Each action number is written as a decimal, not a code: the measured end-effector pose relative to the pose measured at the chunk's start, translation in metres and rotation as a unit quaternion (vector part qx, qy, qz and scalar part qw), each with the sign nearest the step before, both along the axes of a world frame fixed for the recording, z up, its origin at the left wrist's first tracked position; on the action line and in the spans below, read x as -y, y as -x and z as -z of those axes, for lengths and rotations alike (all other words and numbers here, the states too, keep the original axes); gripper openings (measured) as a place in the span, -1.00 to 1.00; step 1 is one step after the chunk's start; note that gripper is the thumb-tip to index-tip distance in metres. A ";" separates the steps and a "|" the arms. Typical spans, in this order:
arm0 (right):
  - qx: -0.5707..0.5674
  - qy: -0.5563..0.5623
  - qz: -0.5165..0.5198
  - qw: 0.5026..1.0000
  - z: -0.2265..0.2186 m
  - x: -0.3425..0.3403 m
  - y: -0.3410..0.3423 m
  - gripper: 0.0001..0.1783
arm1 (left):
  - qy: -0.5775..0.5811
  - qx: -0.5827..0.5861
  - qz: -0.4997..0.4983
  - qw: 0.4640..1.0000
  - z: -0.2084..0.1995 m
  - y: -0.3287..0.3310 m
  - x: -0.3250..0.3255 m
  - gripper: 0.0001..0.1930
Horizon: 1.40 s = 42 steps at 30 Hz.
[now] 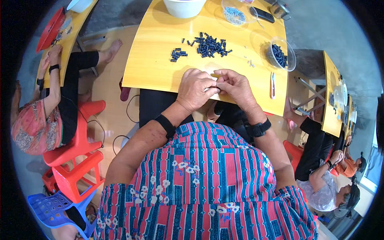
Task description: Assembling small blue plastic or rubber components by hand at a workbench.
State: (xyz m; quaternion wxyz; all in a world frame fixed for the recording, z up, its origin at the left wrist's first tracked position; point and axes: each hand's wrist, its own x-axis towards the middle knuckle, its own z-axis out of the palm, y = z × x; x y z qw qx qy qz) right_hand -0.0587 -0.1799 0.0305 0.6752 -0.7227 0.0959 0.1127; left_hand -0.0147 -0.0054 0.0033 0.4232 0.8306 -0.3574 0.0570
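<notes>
Pale strip point(214, 85), perhaps plastic, pinched by both hands point(216, 89).

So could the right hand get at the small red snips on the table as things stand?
Probably yes. The red snips lie on bare yellow table just right of the right hand, nothing between them, though that hand is pinching something small with the left hand.

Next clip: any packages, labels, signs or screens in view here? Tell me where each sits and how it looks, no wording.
No packages, labels or signs can be made out.
Flat black slab-like device: far edge of the yellow wooden table, right of the clear plastic bowl of small dark blue parts; possibly a phone, its screen unclear.
Black wrist bands, left and right: no display visible.
</notes>
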 end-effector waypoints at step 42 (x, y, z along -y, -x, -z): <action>0.332 0.198 -0.065 0.920 -0.010 -0.047 -0.026 -0.63 | -0.011 -0.050 -0.042 0.998 -0.008 0.012 0.001 -0.60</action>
